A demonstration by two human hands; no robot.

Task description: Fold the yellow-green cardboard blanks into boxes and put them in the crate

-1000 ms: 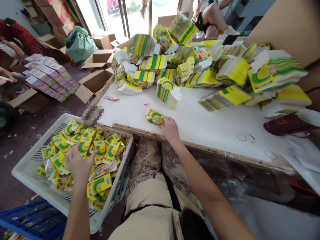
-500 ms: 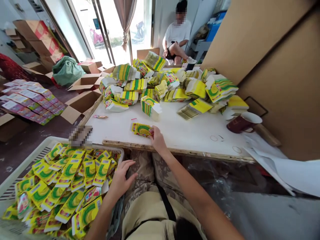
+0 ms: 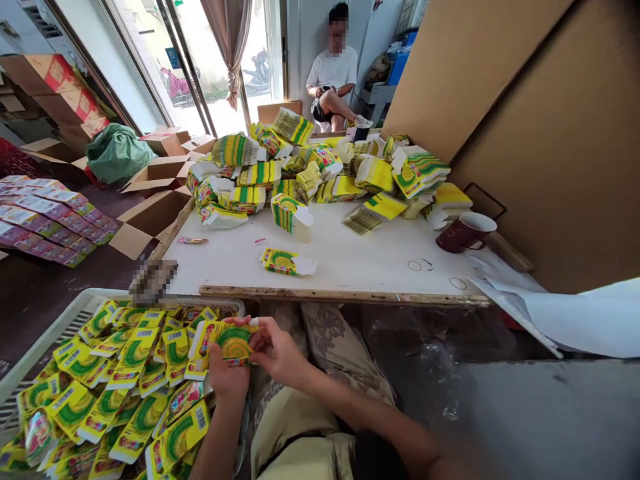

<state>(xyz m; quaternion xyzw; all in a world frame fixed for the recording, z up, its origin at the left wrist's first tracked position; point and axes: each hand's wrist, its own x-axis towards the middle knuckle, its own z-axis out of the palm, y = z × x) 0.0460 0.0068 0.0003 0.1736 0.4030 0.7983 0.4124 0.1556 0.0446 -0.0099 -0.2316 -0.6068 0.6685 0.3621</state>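
Over the near edge of the table, my left hand (image 3: 229, 381) grips a small yellow-and-green carton (image 3: 229, 341) by its left part, thumb on the printed face. My right hand (image 3: 281, 353) has its fingers closed on the carton's right end, where a white flap shows. Just beyond, a small stack of flat cartons (image 3: 283, 261) lies on the white tabletop (image 3: 345, 270). Below and left of my hands, a white plastic basket (image 3: 75, 301) is heaped with similar yellow cartons (image 3: 137, 350).
Bundles of flat cartons (image 3: 280, 175) are piled across the table's back. A maroon mug (image 3: 457, 233) stands at the right, beside large cardboard sheets (image 3: 480, 73). Open cardboard boxes (image 3: 150, 217) sit left of the table. Another person (image 3: 333, 77) sits behind it.
My right hand has come back from the tabletop toward my lap. My left hand, open before, now holds a carton together with the right. The view has shifted slightly.
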